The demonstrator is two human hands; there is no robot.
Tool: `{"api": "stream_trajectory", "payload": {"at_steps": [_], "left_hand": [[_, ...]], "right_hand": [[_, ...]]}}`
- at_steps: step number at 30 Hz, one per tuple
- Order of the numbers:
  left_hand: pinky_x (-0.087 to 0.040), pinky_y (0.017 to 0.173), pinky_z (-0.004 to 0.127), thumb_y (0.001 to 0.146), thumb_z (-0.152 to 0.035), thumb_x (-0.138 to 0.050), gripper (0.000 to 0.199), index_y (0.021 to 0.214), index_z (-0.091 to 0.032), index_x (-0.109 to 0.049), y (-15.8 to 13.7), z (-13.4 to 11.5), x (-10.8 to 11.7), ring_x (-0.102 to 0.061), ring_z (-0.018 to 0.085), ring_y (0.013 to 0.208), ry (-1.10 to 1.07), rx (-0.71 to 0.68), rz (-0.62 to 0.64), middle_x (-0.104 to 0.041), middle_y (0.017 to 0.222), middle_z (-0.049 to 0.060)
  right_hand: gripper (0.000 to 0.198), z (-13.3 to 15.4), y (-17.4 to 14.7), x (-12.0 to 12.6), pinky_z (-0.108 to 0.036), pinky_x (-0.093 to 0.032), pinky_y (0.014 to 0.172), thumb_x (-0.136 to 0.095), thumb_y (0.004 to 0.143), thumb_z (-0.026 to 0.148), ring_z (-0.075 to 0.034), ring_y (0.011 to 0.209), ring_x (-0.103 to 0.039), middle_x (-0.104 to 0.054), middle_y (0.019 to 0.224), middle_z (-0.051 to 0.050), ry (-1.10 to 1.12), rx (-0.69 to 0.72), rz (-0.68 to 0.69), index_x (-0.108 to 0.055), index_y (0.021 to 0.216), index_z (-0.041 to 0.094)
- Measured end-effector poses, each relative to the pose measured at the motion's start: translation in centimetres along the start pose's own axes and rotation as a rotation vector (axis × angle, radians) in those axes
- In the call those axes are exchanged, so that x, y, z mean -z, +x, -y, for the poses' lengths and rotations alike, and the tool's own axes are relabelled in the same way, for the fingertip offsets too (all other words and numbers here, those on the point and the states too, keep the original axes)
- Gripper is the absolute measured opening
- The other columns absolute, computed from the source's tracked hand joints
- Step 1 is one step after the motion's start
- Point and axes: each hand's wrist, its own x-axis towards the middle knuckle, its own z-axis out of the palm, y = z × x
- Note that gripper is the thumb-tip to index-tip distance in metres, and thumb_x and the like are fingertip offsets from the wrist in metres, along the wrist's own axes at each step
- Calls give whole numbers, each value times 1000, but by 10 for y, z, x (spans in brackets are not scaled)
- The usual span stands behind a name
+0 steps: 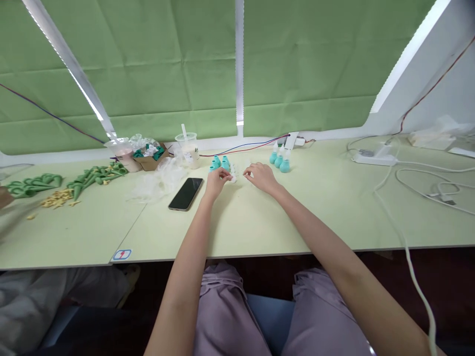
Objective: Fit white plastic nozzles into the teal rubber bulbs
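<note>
My left hand is closed in a pinch, its fingertips at a small white piece. Just beyond it stand several teal rubber bulbs without tips, partly covered by that hand. A short row of small white parts lies beside them. To the right, my right hand hovers low over the table with thumb and forefinger pressed together; whatever is between them is too small to make out. Past this hand stand several teal bulbs with white pointed tips, upright in a group.
A black phone lies left of my left arm. Behind it are crumpled clear plastic, a drink cup with straw and a small cardboard box. Green cone-shaped pieces lie farther left, near another person's hand. A power strip trails white cables.
</note>
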Motion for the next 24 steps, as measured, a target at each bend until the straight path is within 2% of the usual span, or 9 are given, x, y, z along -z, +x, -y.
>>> {"api": "stream_trajectory", "payload": {"at_steps": [6, 10, 15, 18, 20, 24], "left_hand": [[-44, 67, 27, 68, -42, -71, 32, 71, -18, -51, 6, 6, 4, -62, 14, 68, -396, 82, -32, -70, 73, 5], [-44, 71, 26, 64, -49, -73, 40, 71, -18, -49, 5, 9, 2, -61, 12, 69, -510, 99, -22, -70, 75, 4], [-47, 77, 29, 55, -49, -79, 45, 71, -17, -51, 4, 9, 0, -62, 12, 71, -574, 150, 3, -69, 77, 2], [-47, 78, 29, 53, -48, -81, 45, 74, -16, -56, 5, 10, 0, -63, 13, 73, -607, 166, 9, -70, 77, 3], [-47, 79, 29, 54, -46, -81, 46, 85, -16, -63, 5, 11, 1, -64, 13, 76, -630, 160, 27, -72, 80, 4], [-49, 83, 31, 62, -45, -78, 54, 108, -20, -68, 7, 16, -1, -65, 19, 92, -615, 116, 55, -73, 95, 6]], "right_hand": [[21, 6, 36, -21, -37, -30, 86, -55, 85, 22, -24, 103, -54, -67, 108, -9, -121, 17, 119, -70, 100, 21], [21, 12, 52, -31, -38, -29, 88, -57, 83, 21, -25, 102, -56, -69, 106, -10, -176, 21, 158, -71, 99, 22], [21, 16, 54, -36, -38, -28, 88, -54, 84, 15, -24, 95, -59, -71, 95, -10, -194, 32, 167, -73, 89, 21], [19, 15, 55, -32, -38, -28, 87, -55, 83, 16, -23, 96, -59, -72, 93, -10, -177, 43, 126, -73, 86, 20], [17, 14, 56, -23, -38, -29, 87, -56, 83, 19, -23, 95, -59, -72, 93, -9, -114, 39, 67, -72, 86, 20], [13, 15, 51, 2, -35, -36, 82, -59, 81, 28, -19, 82, -62, -73, 85, -3, 224, -22, -94, -70, 84, 22]]}}
